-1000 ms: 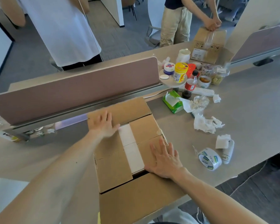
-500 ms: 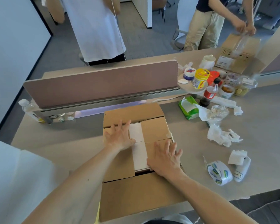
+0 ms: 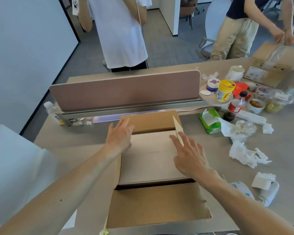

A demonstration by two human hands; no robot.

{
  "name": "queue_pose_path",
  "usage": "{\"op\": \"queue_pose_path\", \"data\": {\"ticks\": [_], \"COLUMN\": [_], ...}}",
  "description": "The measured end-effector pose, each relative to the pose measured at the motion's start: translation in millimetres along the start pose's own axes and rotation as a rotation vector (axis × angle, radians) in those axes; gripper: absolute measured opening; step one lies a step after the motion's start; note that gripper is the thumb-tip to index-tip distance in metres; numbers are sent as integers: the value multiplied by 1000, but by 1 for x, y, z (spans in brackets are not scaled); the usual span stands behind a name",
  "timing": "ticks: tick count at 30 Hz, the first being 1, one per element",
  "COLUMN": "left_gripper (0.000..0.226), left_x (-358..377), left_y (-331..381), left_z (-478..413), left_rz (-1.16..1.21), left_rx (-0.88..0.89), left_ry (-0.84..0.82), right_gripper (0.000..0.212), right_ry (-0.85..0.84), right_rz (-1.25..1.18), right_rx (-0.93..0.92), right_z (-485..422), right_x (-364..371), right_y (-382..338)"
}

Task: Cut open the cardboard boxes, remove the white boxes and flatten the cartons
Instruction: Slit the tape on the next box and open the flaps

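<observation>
**A:** From the head camera, where is the carton?

**B:** The cardboard carton (image 3: 158, 206) sits open on the table (image 3: 219, 150), just before the divider (image 3: 126, 90). The white box (image 3: 151, 163) fills it.

**A:** And the hands?

**B:** The left hand (image 3: 120, 138) is at the far left rim and the right hand (image 3: 190, 156) is over the right rim, with the white box between them. Both have fingers straight and spread, gripping nothing. I cannot tell whether they touch the cardboard.

**A:** Which way does it lie?

**B:** Its flaps fold out toward the person and toward the divider, so its long axis runs near to far. The right side flap (image 3: 177, 131) stands upright, edge-on, by the right fingertips.
</observation>
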State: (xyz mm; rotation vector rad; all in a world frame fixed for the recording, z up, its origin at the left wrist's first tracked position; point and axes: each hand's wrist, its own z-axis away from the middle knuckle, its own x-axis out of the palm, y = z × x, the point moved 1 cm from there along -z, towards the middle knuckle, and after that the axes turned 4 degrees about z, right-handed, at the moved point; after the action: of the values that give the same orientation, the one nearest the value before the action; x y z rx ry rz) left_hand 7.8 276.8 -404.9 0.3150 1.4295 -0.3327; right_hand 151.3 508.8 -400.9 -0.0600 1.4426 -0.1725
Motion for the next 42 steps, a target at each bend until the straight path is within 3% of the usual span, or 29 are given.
{"op": "queue_pose_path", "data": {"ticks": [5,10,12,16,19,24,28,31,34,42], "left_gripper": [43,40,36,50,58,40,26,40,55,81], "left_x": [-2,27,39,62,73,71,62,62,68,71], "left_y": [-45,-68,-70,-60,-47,-33,-24,-5,7,24], "left_z": [20,41,47,57,65,70,71,73,76,71], "left_rz": [-205,-166,-87,310,449,612,586,622,591,621], "left_rx": [-87,-214,-244,-334,-362,-361,-421,-455,-479,-496], "left_ry": [71,-71,-105,-219,-226,-160,-10,-63,-170,-318], "right_gripper": [54,59,61,61,57,54,39,36,50,47], "right_ry": [-70,-219,-286,-313,-308,-377,-157,-69,-195,-305], "right_rz": [68,76,73,-55,-147,-389,-340,-372,-355,-251], "right_rx": [158,273,294,295,261,270,268,217,191,244], "right_z": [-2,-6,-3,2,2,-3,-6,-3,4,0], "right_x": [-8,23,37,57,64,67,49,38,42,47], "right_y": [72,114,115,102,89,82,69,39,17,10]}}
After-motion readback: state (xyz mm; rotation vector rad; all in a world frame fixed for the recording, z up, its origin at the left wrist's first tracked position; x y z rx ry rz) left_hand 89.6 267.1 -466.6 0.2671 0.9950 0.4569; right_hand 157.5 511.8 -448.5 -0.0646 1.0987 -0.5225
